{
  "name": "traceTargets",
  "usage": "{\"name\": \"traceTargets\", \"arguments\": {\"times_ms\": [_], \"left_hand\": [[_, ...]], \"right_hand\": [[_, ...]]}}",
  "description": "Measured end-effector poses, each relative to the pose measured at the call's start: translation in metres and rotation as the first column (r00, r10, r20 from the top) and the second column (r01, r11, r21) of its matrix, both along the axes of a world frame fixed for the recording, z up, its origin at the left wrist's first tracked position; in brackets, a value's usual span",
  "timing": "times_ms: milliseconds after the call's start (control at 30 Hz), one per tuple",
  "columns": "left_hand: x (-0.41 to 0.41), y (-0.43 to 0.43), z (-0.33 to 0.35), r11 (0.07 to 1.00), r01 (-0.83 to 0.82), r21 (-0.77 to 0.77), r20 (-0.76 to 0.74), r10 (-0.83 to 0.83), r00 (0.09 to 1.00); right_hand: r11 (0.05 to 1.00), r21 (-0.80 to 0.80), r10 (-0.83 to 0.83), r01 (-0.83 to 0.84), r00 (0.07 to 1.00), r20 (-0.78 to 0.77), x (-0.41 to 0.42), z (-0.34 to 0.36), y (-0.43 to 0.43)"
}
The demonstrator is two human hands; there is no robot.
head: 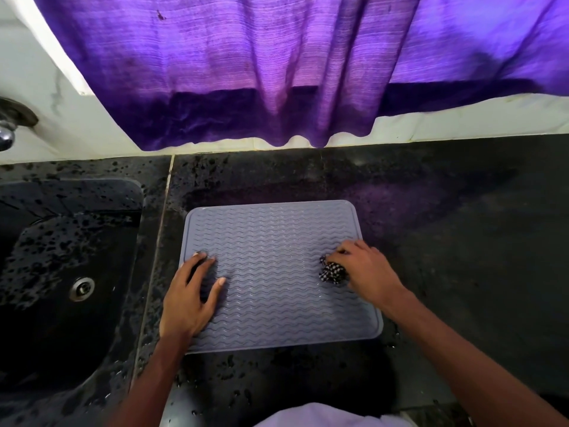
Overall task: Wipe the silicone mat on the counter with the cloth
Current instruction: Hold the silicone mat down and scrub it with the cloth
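Observation:
A grey silicone mat [274,241] with wavy ridges lies flat on the black stone counter [462,241]. My left hand [191,291] presses flat on the mat's left side, fingers spread, holding nothing. My right hand [366,272] rests on the mat's right side, bunched around a small black-and-white checked cloth [333,272] that pokes out from under the fingers and touches the mat.
A black sink [61,272] with a metal drain [81,288] sits to the left, and a tap [9,131] shows at the far left edge. A purple curtain [277,72] hangs over the back wall. Water drops speckle the counter around the mat.

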State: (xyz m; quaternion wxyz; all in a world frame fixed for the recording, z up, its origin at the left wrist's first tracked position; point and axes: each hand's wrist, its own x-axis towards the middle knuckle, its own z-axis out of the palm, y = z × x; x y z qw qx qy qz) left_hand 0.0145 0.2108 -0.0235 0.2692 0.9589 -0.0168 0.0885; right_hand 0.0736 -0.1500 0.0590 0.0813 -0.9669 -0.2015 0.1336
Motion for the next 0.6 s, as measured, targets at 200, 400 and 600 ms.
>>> {"name": "traceTargets", "arguments": {"times_ms": [200,400,600], "left_hand": [[0.000,-0.001,0.002,1.000,-0.001,0.003,0.005,0.001,1.000],[0.000,0.000,0.000,1.000,-0.006,-0.007,-0.005,0.006,1.000],[0.000,0.000,0.001,1.000,-0.004,0.001,-0.015,0.004,1.000]], "right_hand": [[0.980,-0.146,-0.144,0.136,0.989,-0.039,0.002,0.011,-0.050],[0.953,-0.173,-0.256,0.249,0.966,-0.023,-0.004,0.021,-0.092],[0.978,0.064,-0.196,0.199,0.980,-0.043,0.002,0.016,-0.069]]}}
